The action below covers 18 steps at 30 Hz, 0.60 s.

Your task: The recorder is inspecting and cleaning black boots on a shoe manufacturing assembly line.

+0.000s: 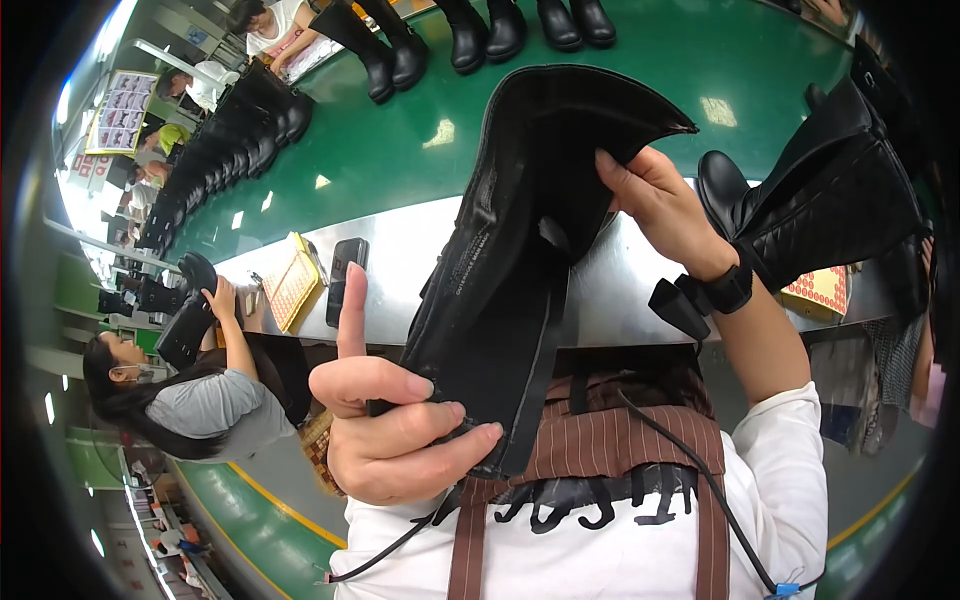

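Note:
A black boot (pixel 505 250) is held up in front of me, its tall shaft spread so that the dark inside lining shows. My left hand (pixel 395 430) grips the shaft's lower end with thumb and bent fingers, while the index finger points up, off the leather. My right hand (pixel 665 205) pinches the shaft's edge at the upper right, between thumb and fingers. The boot's foot cannot be made out from this side. To the right of my right hand, another black boot with a quilted shaft (pixel 840 190) lies on its side.
Behind stretches a green conveyor table (pixel 560 130) with a metal edge strip (pixel 400 235). Several black boots (pixel 480 35) stand at the far side, with a long row (pixel 225 150) at left. A phone (pixel 346 280) and yellow-edged pad (pixel 295 285) lie left. A co-worker (pixel 215 400) there holds a boot.

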Each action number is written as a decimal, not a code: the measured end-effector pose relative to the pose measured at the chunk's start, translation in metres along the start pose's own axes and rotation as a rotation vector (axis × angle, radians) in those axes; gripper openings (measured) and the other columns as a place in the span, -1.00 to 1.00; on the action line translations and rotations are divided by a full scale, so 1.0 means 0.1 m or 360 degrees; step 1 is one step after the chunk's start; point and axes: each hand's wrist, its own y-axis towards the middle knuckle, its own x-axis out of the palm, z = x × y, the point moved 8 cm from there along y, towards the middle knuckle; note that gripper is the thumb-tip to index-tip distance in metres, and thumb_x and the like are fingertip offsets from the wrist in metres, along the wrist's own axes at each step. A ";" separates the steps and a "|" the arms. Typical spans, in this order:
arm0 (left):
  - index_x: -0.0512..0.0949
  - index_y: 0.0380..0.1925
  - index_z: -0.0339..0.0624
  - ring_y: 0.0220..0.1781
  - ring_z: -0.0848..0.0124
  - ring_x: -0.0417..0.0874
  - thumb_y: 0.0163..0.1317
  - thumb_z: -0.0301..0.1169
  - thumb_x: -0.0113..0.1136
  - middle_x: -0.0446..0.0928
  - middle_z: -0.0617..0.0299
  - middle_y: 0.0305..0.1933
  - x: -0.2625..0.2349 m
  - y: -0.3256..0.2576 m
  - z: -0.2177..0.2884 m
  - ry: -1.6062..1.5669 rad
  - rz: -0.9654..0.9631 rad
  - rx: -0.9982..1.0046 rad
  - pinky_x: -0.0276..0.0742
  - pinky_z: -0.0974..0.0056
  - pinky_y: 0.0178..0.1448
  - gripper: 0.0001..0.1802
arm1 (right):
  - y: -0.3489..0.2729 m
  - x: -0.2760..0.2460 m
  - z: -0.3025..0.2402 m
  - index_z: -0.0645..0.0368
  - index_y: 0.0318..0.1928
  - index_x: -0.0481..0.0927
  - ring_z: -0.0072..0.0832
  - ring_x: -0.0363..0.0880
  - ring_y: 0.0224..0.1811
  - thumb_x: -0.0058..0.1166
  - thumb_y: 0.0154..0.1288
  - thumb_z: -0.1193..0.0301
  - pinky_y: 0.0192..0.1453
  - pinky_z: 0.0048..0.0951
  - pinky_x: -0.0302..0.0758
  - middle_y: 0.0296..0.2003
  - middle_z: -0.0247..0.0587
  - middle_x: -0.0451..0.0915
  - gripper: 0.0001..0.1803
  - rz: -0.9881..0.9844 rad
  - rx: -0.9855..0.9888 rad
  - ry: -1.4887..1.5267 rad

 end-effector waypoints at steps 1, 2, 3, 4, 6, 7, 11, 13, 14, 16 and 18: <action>0.71 -0.66 0.05 -0.13 0.32 0.36 -0.56 -0.34 0.34 0.37 0.50 -0.66 0.00 0.01 0.02 -0.0019 -0.0043 0.0015 -0.01 -0.63 0.43 -0.76 | 0.01 0.01 0.01 0.07 0.00 0.62 -0.85 0.27 -0.35 -0.04 0.55 0.13 -0.29 -0.72 0.31 -0.39 -0.67 0.36 -0.67 -0.0020 0.0011 0.0007; 0.71 -0.63 0.05 -0.12 0.31 0.37 -0.55 -0.36 0.37 0.41 0.46 -0.59 -0.01 0.02 0.02 -0.0025 -0.0086 0.0032 0.10 -0.56 0.41 -0.73 | 0.02 0.02 0.02 0.09 0.00 0.62 -0.85 0.26 -0.36 -0.04 0.56 0.15 -0.29 -0.73 0.30 -0.40 -0.67 0.35 -0.68 -0.0040 0.0020 0.0013; 0.72 -0.60 0.04 -0.12 0.31 0.38 -0.55 -0.38 0.40 0.45 0.42 -0.51 -0.01 0.05 0.03 -0.0031 -0.0130 0.0048 0.21 -0.49 0.39 -0.70 | 0.04 0.02 0.04 0.10 0.00 0.61 -0.85 0.25 -0.36 -0.05 0.56 0.17 -0.29 -0.73 0.29 -0.41 -0.67 0.34 -0.69 -0.0029 0.0056 0.0000; 0.73 -0.57 0.04 -0.11 0.31 0.39 -0.55 -0.41 0.42 0.49 0.38 -0.43 0.00 0.08 0.04 -0.0027 -0.0186 0.0038 0.32 -0.42 0.37 -0.67 | 0.05 0.06 0.00 0.12 0.04 0.60 -0.84 0.27 -0.35 -0.05 0.56 0.20 -0.26 -0.74 0.30 -0.39 -0.65 0.36 -0.70 -0.0068 -0.0041 0.0008; 0.74 -0.47 -0.01 -0.04 0.21 0.39 -0.48 -0.41 0.45 0.49 0.20 -0.19 -0.06 0.19 -0.06 0.0240 -0.0037 -0.0196 0.31 -0.38 0.36 -0.64 | 0.07 0.10 -0.05 0.16 0.12 0.56 -0.82 0.31 -0.32 -0.06 0.57 0.25 -0.20 -0.74 0.32 -0.34 -0.61 0.42 -0.68 -0.0061 -0.0152 -0.0040; 0.66 -0.31 -0.06 0.03 0.19 0.40 -0.39 -0.42 0.49 0.43 0.13 -0.06 -0.05 0.25 -0.09 0.0346 0.0027 -0.0271 0.37 -0.26 0.32 -0.54 | 0.07 0.12 -0.09 0.18 0.16 0.53 -0.80 0.33 -0.29 -0.06 0.57 0.27 -0.17 -0.75 0.33 -0.31 -0.58 0.45 -0.67 -0.0052 -0.0247 -0.0028; 0.34 0.26 -0.23 0.27 0.12 0.41 -0.12 -0.45 0.61 0.18 -0.07 0.37 0.10 0.41 -0.37 0.1413 0.0634 -0.0401 0.56 0.13 0.16 -0.11 | 0.03 0.15 -0.06 0.18 0.33 0.41 -0.68 0.49 -0.05 0.02 0.51 0.33 0.04 -0.62 0.46 0.00 -0.31 0.58 -0.55 -0.0025 -0.0249 -0.0158; 0.14 0.38 -0.23 0.33 0.07 0.35 -0.14 -0.44 0.63 0.06 -0.07 0.44 0.19 0.39 -0.49 0.1277 0.0820 -0.0404 0.57 0.12 0.17 0.09 | -0.07 0.10 -0.03 0.17 0.31 0.43 -0.66 0.53 -0.03 0.08 0.47 0.35 0.03 -0.56 0.50 0.03 -0.24 0.59 -0.54 -0.0013 -0.0316 -0.0167; 0.04 0.43 -0.23 0.38 0.03 0.30 -0.17 -0.43 0.65 0.00 -0.08 0.46 0.21 0.30 -0.57 0.1046 0.0964 -0.0530 0.55 0.10 0.19 0.20 | -0.14 0.04 -0.03 0.21 0.25 0.49 -0.60 0.61 -0.06 0.15 0.40 0.37 0.00 -0.49 0.56 -0.05 -0.16 0.64 -0.55 0.0026 -0.0383 -0.0202; -0.14 0.49 -0.23 0.45 -0.02 0.20 -0.23 -0.42 0.68 -0.07 -0.10 0.49 0.30 0.09 -0.67 0.0633 0.1194 -0.0537 0.50 0.05 0.25 0.37 | -0.23 -0.11 0.26 0.24 0.18 0.53 -0.56 0.66 -0.14 0.17 0.39 0.37 -0.08 -0.50 0.60 -0.10 -0.16 0.67 -0.60 0.0080 -0.0037 -0.0313; -0.35 0.48 -0.26 0.50 -0.02 0.09 -0.26 -0.42 0.69 -0.12 -0.18 0.50 0.46 -0.14 -0.79 0.0526 0.1076 -0.0687 0.38 -0.05 0.34 0.51 | -0.36 -0.14 0.65 0.30 0.07 0.57 -0.54 0.69 -0.24 0.18 0.38 0.37 -0.18 -0.51 0.63 -0.18 -0.17 0.69 -0.66 -0.0028 0.0418 -0.0476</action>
